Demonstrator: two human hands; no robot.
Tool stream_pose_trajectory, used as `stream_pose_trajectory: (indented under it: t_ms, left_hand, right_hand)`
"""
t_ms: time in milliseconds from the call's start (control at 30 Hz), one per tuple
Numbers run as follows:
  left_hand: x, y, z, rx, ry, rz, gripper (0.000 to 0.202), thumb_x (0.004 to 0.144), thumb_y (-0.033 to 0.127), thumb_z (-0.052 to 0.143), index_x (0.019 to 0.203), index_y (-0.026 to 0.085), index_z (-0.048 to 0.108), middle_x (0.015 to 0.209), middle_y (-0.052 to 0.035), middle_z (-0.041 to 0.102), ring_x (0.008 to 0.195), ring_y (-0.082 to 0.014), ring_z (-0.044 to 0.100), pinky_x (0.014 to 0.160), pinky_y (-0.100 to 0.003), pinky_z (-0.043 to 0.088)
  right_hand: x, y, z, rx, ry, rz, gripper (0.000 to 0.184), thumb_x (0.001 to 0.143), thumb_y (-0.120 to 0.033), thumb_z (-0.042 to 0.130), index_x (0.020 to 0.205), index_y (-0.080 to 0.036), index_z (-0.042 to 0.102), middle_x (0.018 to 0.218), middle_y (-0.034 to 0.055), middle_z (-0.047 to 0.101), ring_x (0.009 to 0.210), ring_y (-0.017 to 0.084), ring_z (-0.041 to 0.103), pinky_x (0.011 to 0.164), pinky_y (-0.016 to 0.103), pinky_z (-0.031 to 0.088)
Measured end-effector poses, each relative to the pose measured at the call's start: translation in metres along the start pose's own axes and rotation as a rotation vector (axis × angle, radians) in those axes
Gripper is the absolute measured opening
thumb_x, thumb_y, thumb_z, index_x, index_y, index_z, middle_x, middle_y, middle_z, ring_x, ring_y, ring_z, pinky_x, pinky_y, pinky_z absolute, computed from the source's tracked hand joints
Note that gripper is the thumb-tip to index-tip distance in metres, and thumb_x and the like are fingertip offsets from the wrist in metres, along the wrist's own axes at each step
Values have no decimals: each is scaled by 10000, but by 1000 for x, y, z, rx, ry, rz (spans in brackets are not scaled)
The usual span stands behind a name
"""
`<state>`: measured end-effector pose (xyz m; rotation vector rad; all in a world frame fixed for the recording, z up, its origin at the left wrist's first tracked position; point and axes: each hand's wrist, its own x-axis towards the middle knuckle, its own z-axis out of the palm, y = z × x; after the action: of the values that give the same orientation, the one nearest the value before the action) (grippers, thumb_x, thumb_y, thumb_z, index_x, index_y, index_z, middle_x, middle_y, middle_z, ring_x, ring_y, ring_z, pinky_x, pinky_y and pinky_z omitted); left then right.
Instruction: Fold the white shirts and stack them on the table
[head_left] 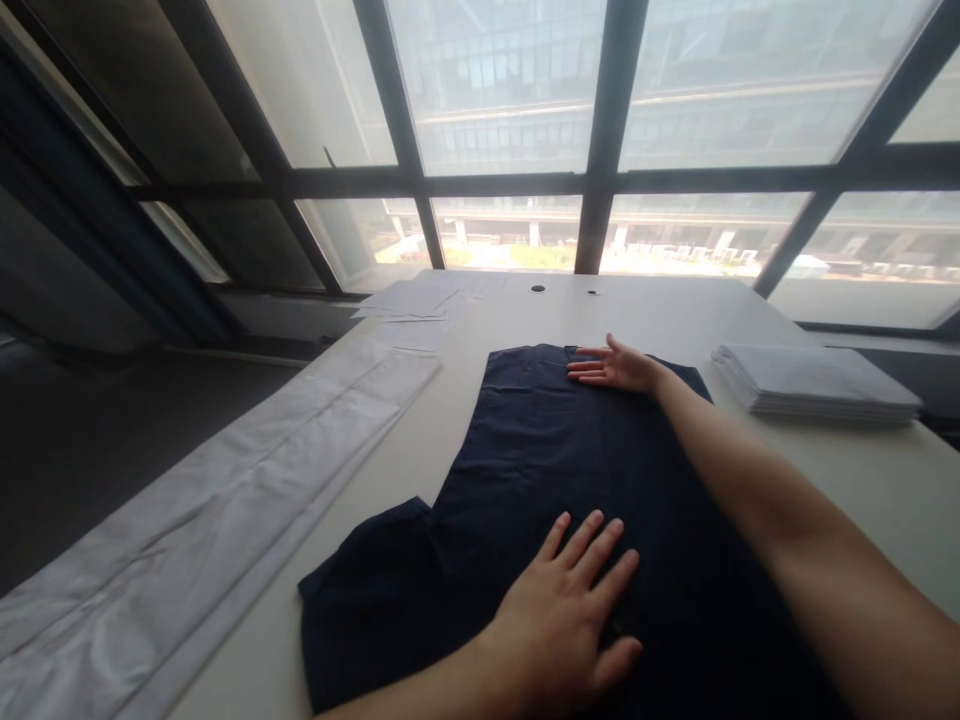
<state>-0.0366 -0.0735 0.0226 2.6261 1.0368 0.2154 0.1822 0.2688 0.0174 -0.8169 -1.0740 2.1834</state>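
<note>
A dark navy garment [540, 440] lies spread over the white table, its far end narrower and a short sleeve-like flap sticking out at the left. My left hand [562, 610] rests on the near middle of the cloth, palm down with the fingers spread. Farther off, my right hand [615, 368] is at the garment's far edge, fingers stretched out toward the left and thumb raised. Neither hand holds anything. The near end of the garment runs out of view at the bottom.
Along the left table edge lies a long folded white cloth [247, 510]. Several loose white sheets [412, 300] lie at the far left. A stack of folded white material [817, 382] sits at the right. Beyond the white table [517, 310], tall dark-framed windows [510, 185] rise.
</note>
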Motion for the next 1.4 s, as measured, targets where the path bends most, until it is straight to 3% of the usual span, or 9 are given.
stream_pose_trajectory:
  t_ms: [300, 400, 567, 700, 967, 1100, 1267, 1333, 1400]
  left_hand:
    - [1, -1, -1, -15, -25, 4, 761, 984, 586, 437, 1612, 242, 180, 1683, -63, 68, 1550, -290, 58, 1253, -532, 81]
    - [1, -1, -2, -19, -17, 8, 744, 991, 592, 414, 1610, 242, 196, 1682, -57, 87, 1549, -292, 73, 1256, -527, 85]
    - [1, 0, -1, -20, -3, 0, 728, 998, 593, 398, 1606, 239, 213, 1681, -54, 101, 1550, -286, 72, 1256, -524, 83]
    - [0, 2, -3, -31, 2, -1, 719, 1004, 593, 388, 1600, 222, 235, 1678, -65, 117, 1549, -292, 70, 1255, -526, 98]
    - [-2, 1, -9, -64, 11, 15, 696, 1029, 609, 298, 1595, 206, 250, 1668, -77, 173, 1545, -298, 105, 1247, -531, 148]
    - [-3, 2, -6, -56, 32, 13, 694, 1029, 601, 304, 1591, 196, 265, 1663, -82, 197, 1543, -297, 118, 1248, -519, 146]
    - [-4, 3, -6, -39, 58, 6, 694, 1027, 585, 328, 1593, 188, 264, 1661, -84, 209, 1545, -286, 112, 1252, -503, 126]
    - [-5, 4, -7, -41, 60, 7, 682, 1032, 566, 327, 1597, 190, 254, 1663, -83, 196, 1547, -283, 102, 1253, -506, 121]
    - [-5, 4, -8, -46, 58, 5, 669, 1037, 554, 318, 1597, 194, 253, 1665, -81, 186, 1548, -280, 94, 1254, -508, 116]
  right_hand:
    - [56, -14, 5, 179, 681, -525, 444, 1057, -457, 246, 1238, -218, 574, 1266, 110, 644, 1224, 166, 588, 945, 319, 568]
    - [45, 4, 53, 181, 362, -465, 486, 1045, -500, 246, 1230, -229, 605, 1198, 107, 698, 1169, 210, 638, 980, 411, 553]
    - [13, 69, 152, -36, -681, 237, 744, 974, -707, 300, 1333, -118, 581, 1393, 210, 592, 1260, 332, 594, 1064, 486, 454]
    - [29, 85, 166, -164, -951, 532, 594, 974, -586, 492, 1368, -147, 560, 1430, 210, 562, 1271, 328, 592, 1052, 450, 462]
    - [144, 20, 134, 125, 248, -291, 438, 1040, -320, 273, 1462, -292, 390, 1213, 53, 687, 1064, 137, 678, 976, 368, 530]
    - [132, 41, 176, 118, -58, -235, 429, 1032, -433, 343, 1382, -242, 501, 1295, 84, 663, 1175, 190, 638, 1036, 401, 494]
    - [56, 73, 178, -178, -822, 492, 525, 980, -510, 489, 1347, -140, 551, 1416, 207, 569, 1272, 344, 582, 1056, 542, 445]
    - [44, 63, 151, -257, -625, 512, 424, 958, -393, 537, 1294, -137, 579, 1332, 213, 628, 1219, 341, 621, 1022, 559, 466]
    - [46, 43, 118, -133, -113, 25, 329, 957, -331, 494, 1211, -159, 613, 1224, 187, 687, 1132, 295, 669, 976, 517, 511]
